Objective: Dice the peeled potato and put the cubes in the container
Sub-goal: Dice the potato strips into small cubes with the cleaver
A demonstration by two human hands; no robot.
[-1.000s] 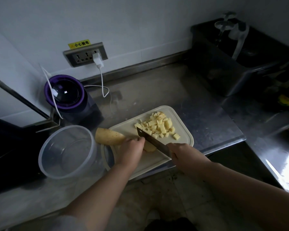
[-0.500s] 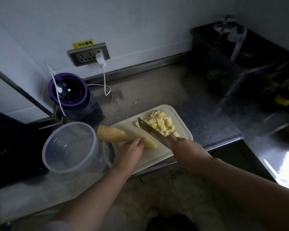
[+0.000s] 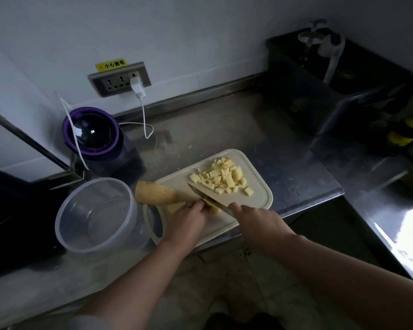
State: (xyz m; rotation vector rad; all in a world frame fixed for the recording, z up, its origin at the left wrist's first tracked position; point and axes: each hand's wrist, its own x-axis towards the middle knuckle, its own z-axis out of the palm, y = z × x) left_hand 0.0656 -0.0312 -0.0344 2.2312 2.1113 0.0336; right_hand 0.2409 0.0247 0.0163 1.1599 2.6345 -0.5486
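A pale cutting board [image 3: 260,198] lies on the steel counter. A heap of potato cubes [image 3: 224,178] sits on its far right part. A large potato piece [image 3: 156,194] rests at the board's left edge. My left hand [image 3: 188,222] holds down potato strips [image 3: 177,207] on the board, fingers curled over them. My right hand [image 3: 253,220] grips the handle of a knife [image 3: 203,196], whose blade slants down onto the strips right beside my left fingers. A clear round plastic container [image 3: 96,215] stands empty to the left of the board.
A purple-rimmed appliance [image 3: 93,134] stands behind the container, with a white cable [image 3: 143,115] running to a wall socket [image 3: 119,79]. A dark sink [image 3: 339,86] with a tap is at the back right. The counter's front edge runs just under the board.
The knife lifted toward the cube heap half a second ago and has come back down onto the strips beside my left fingers. My left hand stayed on the potato.
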